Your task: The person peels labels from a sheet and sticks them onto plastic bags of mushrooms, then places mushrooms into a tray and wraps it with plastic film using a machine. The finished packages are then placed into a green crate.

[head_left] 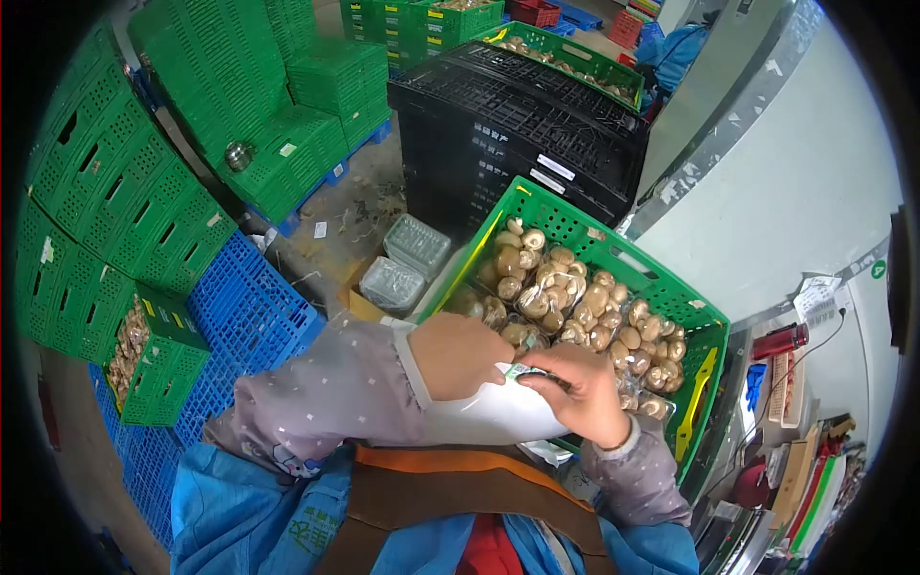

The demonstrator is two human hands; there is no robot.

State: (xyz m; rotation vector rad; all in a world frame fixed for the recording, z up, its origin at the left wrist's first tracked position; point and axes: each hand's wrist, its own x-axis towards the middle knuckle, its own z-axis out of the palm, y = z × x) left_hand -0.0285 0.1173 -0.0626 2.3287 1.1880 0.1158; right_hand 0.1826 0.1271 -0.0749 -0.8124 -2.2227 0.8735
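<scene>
A person in a blue jacket [230,498] and grey dotted sleeves [326,383] works at waist height, close to a large green crate [671,287]. The right hand [582,391] has its thumb and forefinger pressed together on a small label [519,371], white with green print. The label sits in front of the person's body, near the crate's closest edge, between the two hands. The left hand [455,359] reaches across from the other side, its back turned upward and its fingertips near the label; its fingers are mostly hidden, so I cannot tell what it grips. Just below both hands is a smooth white sheet or roll [489,420]; which of the two is unclear.

The green crate holds packs of brown mushrooms [594,311] in clear, shiny wrap. A yellow strip [697,402] runs along its right wall. Beyond it stand black crates [441,153], stacked. On the floor left of the green crate, clear plastic trays [419,244] rest in a cardboard box [364,305]. Farther left is a blue pallet [244,287] beside tall stacks of green crates [125,192]. To the right, a red cylinder [780,341] lies on its side near a cluttered shelf.
</scene>
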